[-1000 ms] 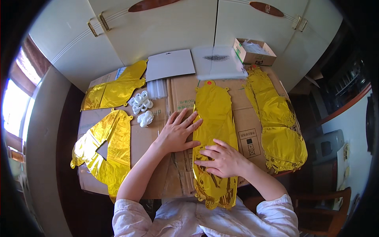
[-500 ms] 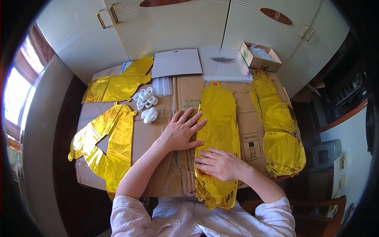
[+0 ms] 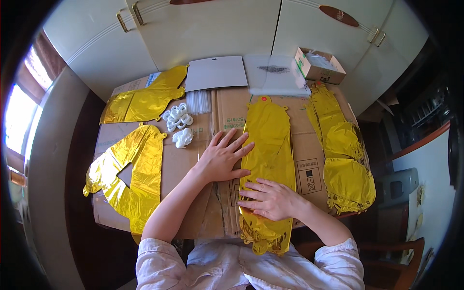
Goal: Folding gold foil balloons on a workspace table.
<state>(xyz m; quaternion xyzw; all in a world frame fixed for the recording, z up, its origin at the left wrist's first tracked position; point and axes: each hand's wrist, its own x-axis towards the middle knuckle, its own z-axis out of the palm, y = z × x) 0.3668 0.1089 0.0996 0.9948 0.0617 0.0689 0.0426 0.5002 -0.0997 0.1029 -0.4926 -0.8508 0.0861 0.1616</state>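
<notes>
A long, flat gold foil balloon lies lengthwise in front of me, its near end crumpled at the table edge. My left hand rests with fingers spread, its fingertips on the balloon's left edge and its palm over the cardboard. Lower down, my right hand lies flat across the balloon, fingers stretched toward the left. Neither hand grips anything. To the right is another gold foil balloon, wrinkled and partly folded. At the left lie a gold foil balloon with an angular opening and a further one behind it.
Brown cardboard covers the table. White ribbon rolls and a crumpled white bundle sit left of centre. Behind them are clear straws, a white card, a clear plastic sleeve and an open box. Cabinets stand beyond.
The view has shifted slightly. Both hands stay nearly in place on the balloon, and the other things lie as before.
</notes>
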